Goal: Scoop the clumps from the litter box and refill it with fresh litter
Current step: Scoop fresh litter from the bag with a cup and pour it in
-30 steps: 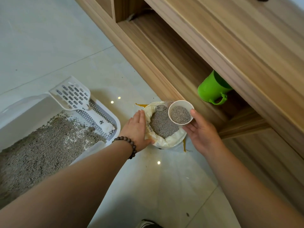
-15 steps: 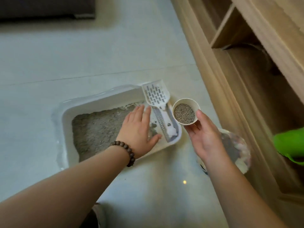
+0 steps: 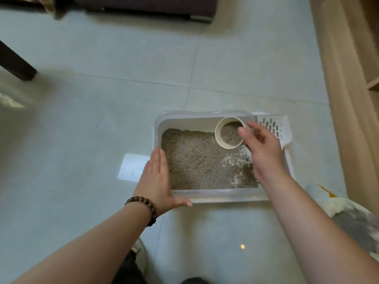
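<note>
You are looking down at a home living space: a pale tiled floor (image 3: 102, 58), a wooden shelf unit (image 3: 348, 58), dark furniture (image 3: 143, 3), and a cat litter box (image 3: 205, 196).

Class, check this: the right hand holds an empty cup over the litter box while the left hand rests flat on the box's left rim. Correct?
Not quite. The head view shows the cup in the right hand holds grey litter. The left hand does rest flat on the litter box rim.

The left hand (image 3: 156, 181) lay flat with straight fingers together along the left wall of the white plastic litter box (image 3: 205, 116), thumb spread along its near rim, a dark beaded bracelet (image 3: 144, 208) on the wrist. The right hand (image 3: 263, 148) gripped a small round cream cup of grey litter (image 3: 228, 133), tilted over the box, forearm extended.
</note>
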The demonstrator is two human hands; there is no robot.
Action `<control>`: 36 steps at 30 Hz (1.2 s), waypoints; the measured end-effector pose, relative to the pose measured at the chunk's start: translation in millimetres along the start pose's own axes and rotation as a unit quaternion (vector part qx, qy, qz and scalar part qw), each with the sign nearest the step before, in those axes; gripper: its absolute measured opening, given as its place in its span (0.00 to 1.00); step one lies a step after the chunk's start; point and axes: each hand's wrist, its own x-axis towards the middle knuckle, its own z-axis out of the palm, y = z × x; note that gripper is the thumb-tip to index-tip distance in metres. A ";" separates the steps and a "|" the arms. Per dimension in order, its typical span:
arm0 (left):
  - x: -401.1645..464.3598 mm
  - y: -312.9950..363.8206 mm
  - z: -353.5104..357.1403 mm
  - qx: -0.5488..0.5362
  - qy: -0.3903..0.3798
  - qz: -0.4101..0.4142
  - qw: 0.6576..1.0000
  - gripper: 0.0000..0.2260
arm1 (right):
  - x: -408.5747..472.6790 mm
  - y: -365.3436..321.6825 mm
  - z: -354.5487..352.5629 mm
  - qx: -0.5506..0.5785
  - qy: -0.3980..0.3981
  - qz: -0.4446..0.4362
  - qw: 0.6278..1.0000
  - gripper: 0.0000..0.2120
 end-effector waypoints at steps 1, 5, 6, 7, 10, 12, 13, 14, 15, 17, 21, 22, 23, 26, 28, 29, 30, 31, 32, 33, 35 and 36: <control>0.9 -2.1 1.5 -0.009 0.007 0.002 1.000 0.68 | 0.1 0.1 3.8 -0.014 0.004 -0.013 1.000 0.18; 6.2 -11.6 1.9 -0.048 0.016 -0.009 0.999 0.68 | 2.0 -3.2 19.2 -0.111 0.014 -0.059 0.992 0.20; 6.3 -13.6 2.4 -0.070 0.008 -0.018 0.997 0.68 | 2.0 -3.6 24.8 -0.139 0.006 -0.069 0.988 0.22; 5.4 -14.9 3.1 -0.093 0.001 -0.026 0.995 0.68 | 1.6 -4.1 30.6 -0.156 0.006 -0.079 0.985 0.24; 4.0 -16.7 6.9 -0.128 0.002 -0.034 0.991 0.67 | 5.1 -6.8 47.9 -0.200 0.023 -0.105 0.974 0.27; 4.9 -17.6 8.3 -0.129 0.003 -0.035 0.991 0.67 | 7.6 -7.0 61.5 -0.233 0.008 -0.118 0.965 0.26; 5.4 -17.9 8.5 -0.130 0.002 -0.035 0.991 0.67 | 9.2 -6.0 67.7 -0.241 0.010 -0.124 0.963 0.26; 5.6 -18.5 8.6 -0.131 0.001 -0.035 0.991 0.67 | 10.9 -5.3 73.7 -0.243 0.021 -0.128 0.961 0.26; 5.6 -19.3 8.7 -0.133 0.002 -0.035 0.990 0.67 | 12.2 -4.8 79.3 -0.247 0.027 -0.132 0.960 0.27; 5.4 -20.1 9.3 -0.137 0.004 -0.034 0.990 0.67 | 14.5 -2.0 88.0 -0.265 0.012 -0.136 0.955 0.26; 6.1 -20.7 9.4 -0.144 0.005 -0.029 0.989 0.67 | 20.0 -0.2 93.1 -0.260 0.035 -0.141 0.955 0.27; 6.1 -20.9 9.3 -0.146 0.007 -0.028 0.989 0.67 | 21.1 -0.6 92.9 -0.264 0.032 -0.140 0.954 0.27; 6.4 -20.9 9.3 -0.148 0.006 -0.027 0.989 0.67 | 22.7 -0.8 91.7 -0.263 0.036 -0.140 0.954 0.27; 6.0 -21.7 9.5 -0.157 -0.003 -0.027 0.987 0.66 | 27.6 -4.4 90.7 -0.244 0.063 -0.137 0.958 0.27; 5.8 -22.5 10.0 -0.165 -0.007 -0.025 0.986 0.66 | 28.1 -4.9 95.1 -0.263 0.037 -0.141 0.954 0.27; 6.1 -23.0 10.6 -0.171 -0.008 -0.024 0.985 0.66 | 28.4 -4.8 97.9 -0.265 0.030 -0.144 0.953 0.27; 6.3 -23.5 11.2 -0.177 -0.008 -0.024 0.984 0.66 | 28.9 -5.1 100.2 -0.258 0.034 -0.145 0.955 0.27; 6.4 -23.9 11.5 -0.181 -0.008 -0.024 0.983 0.65 | 28.9 -5.9 101.8 -0.250 0.043 -0.145 0.956 0.27; 6.3 -23.8 11.6 -0.183 -0.008 -0.025 0.983 0.65 | 29.1 -6.2 102.2 -0.245 0.049 -0.143 0.958 0.27; 6.3 -23.8 11.9 -0.183 -0.007 -0.025 0.983 0.65 | 28.5 -5.6 101.6 -0.248 0.045 -0.141 0.957 0.27; 6.2 -23.8 12.2 -0.184 -0.006 -0.024 0.983 0.65 | 23.1 -1.0 97.4 -0.262 0.023 -0.139 0.955 0.27; 6.4 -23.8 12.4 -0.184 -0.005 -0.023 0.983 0.65 | 19.2 2.7 93.9 -0.266 0.018 -0.139 0.954 0.27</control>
